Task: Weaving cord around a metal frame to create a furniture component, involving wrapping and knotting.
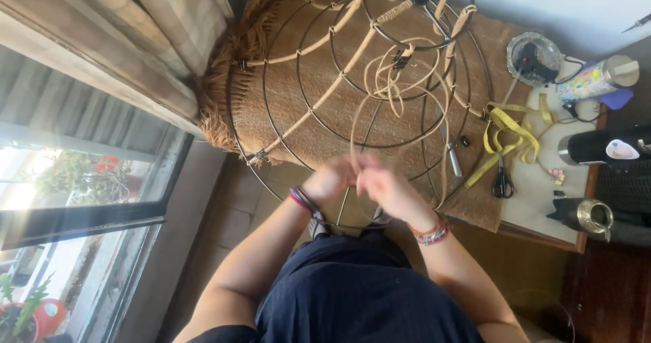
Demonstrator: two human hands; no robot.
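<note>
Two hands, left hand (330, 179) and right hand (388, 188), meeting low at centre, fingers pinching one pale cane strand (384, 85); blurred, so grip probably closed. One domed wire frame (352, 65), dark rings, four spokes wrapped in cane, lying on counter (536, 200). One pair of scissors (502, 180), one yellow tape measure (505, 136) alongside.

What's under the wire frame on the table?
Under the wire frame lies a brown woven mat with a fringed edge, seen through the rings. The table surface below the mat is covered. Both hands work cane at the frame's near rim.
</note>
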